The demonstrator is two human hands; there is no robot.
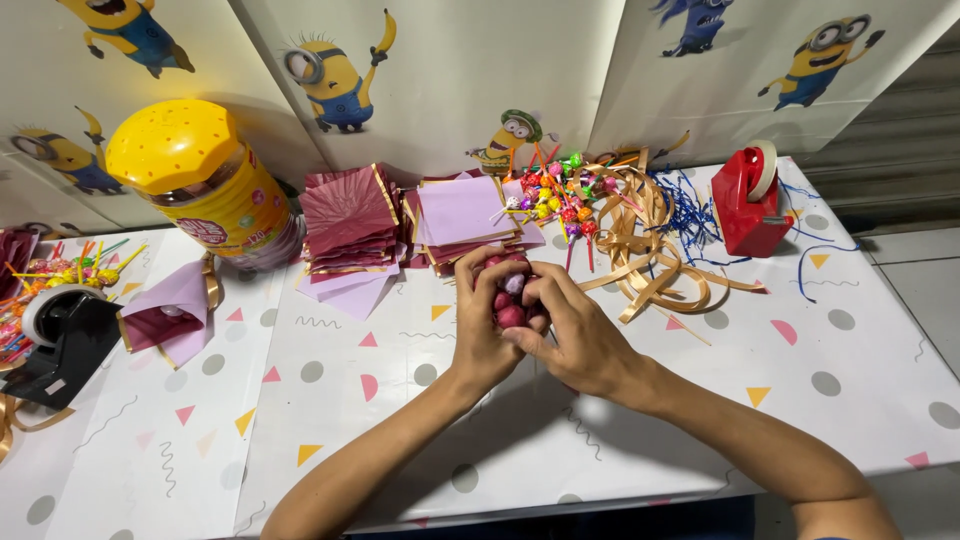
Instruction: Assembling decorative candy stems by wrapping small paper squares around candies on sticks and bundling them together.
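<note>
1. Both forearms reach in from the near edge of the desk [620, 440] and meet at its middle.
2. Left hand [482, 325] and right hand [572, 335] are clenched together around a maroon paper bundle [510, 300], equally near it.
3. Bundle stands roughly upright between the palms, its top pointing toward the stacked paper sheets [455, 215] beyond.

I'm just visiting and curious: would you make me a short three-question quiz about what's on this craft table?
1. True or false: both hands, left hand and right hand, close around the maroon paper bundle.
2. Which colour is the tape dispenser at the far right of the table? A green, B red, C white.
3. Fill in: the big jar has a ____ lid.

Key: 1 true; 2 B; 3 yellow.
</note>
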